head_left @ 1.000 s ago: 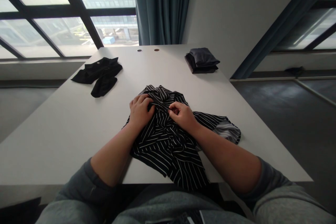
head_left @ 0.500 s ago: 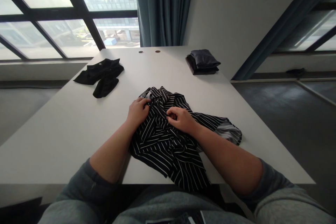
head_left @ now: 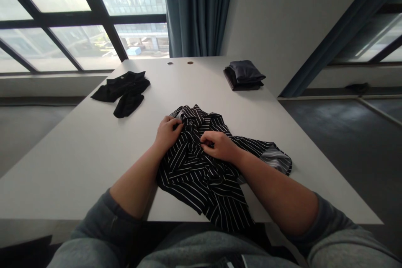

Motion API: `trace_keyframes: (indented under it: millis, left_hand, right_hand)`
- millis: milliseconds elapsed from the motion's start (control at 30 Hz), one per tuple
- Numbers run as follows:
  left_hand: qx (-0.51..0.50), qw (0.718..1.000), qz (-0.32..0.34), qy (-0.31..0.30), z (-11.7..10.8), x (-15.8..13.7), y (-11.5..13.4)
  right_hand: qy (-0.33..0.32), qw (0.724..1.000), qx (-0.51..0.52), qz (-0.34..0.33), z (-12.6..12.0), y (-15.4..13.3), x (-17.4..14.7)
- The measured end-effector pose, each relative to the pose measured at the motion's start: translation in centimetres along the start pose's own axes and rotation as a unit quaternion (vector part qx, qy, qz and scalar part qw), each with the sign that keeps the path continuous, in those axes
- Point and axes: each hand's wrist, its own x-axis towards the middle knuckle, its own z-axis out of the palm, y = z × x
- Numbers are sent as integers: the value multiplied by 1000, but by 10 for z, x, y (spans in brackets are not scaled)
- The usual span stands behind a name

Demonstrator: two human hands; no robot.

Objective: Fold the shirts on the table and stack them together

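Note:
A black shirt with white stripes (head_left: 191, 163) lies crumpled at the table's front edge, its lower part hanging slightly over. One sleeve stretches to the right, showing a paler inner side near its end. At the shirt's upper left, my left hand (head_left: 169, 130) has its fingers closed on the cloth. My right hand (head_left: 216, 144) pinches the fabric near the middle of the shirt, thumb against curled fingers. The bit of cloth between those fingertips is mostly hidden.
A white table (head_left: 94, 155) spreads under everything. Dark crumpled clothing (head_left: 125, 90) lies at the back left. Folded dark garments (head_left: 245, 73) are stacked at the back right. Two round inserts sit near the far edge, before a blue curtain (head_left: 197, 12) and a window.
My right hand has moved down very slightly on the shirt. Both hands keep hold of the cloth, and the whole view has shifted a little.

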Motion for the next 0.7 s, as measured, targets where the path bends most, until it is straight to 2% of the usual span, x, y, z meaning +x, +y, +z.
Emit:
trace_keyframes:
  millis: [67, 167, 333, 433, 567, 700]
  left_hand:
    - [-64, 997, 16, 45, -3, 2, 1]
    - [-132, 988, 13, 79, -9, 2, 6]
    - [-151, 983, -44, 93, -16, -2, 13]
    - [-183, 977, -54, 96, -19, -3, 16]
    - [-225, 962, -85, 128, -18, -2, 16]
    - [-253, 947, -135, 147, -17, 1, 11]
  right_hand:
    - [-11, 1000, 2, -2, -1, 0, 0]
    - [-37, 999, 1, -8, -3, 1, 0]
    - [-77, 996, -10, -36, -4, 3, 1]
    - [-120, 991, -16, -50, -4, 3, 2]
    - [-152, 988, -17, -31, -5, 4, 2]
    - [-152, 988, -12, -2, -3, 7, 1]
